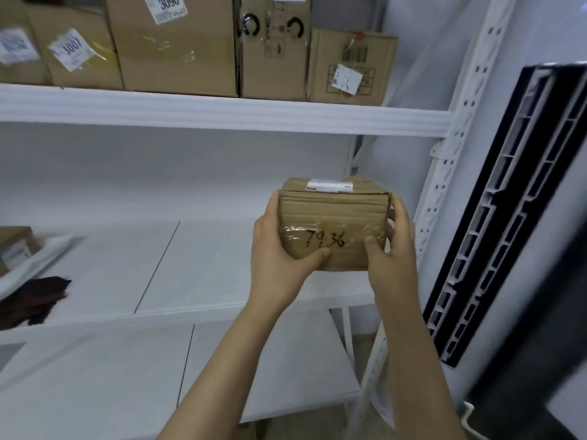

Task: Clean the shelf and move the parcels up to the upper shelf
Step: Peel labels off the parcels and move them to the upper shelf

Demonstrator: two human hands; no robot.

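A small brown cardboard parcel [333, 217] with handwritten digits under clear tape and a white label on top is held above the middle shelf [190, 268], at its right end. My left hand [279, 246] grips its left side, thumb across the front. My right hand [390, 246] grips its right side, thumb on the front face. The upper shelf [222, 109] carries several brown cardboard boxes [174, 46] with white labels. A dark cloth [35, 300] lies at the left end of the middle shelf.
A parcel in a white bag [19, 249] sits at the far left of the middle shelf. A white perforated upright [457, 147] frames the right side. A black slatted panel [508, 217] leans at the right. A lower shelf [158, 376] runs below.
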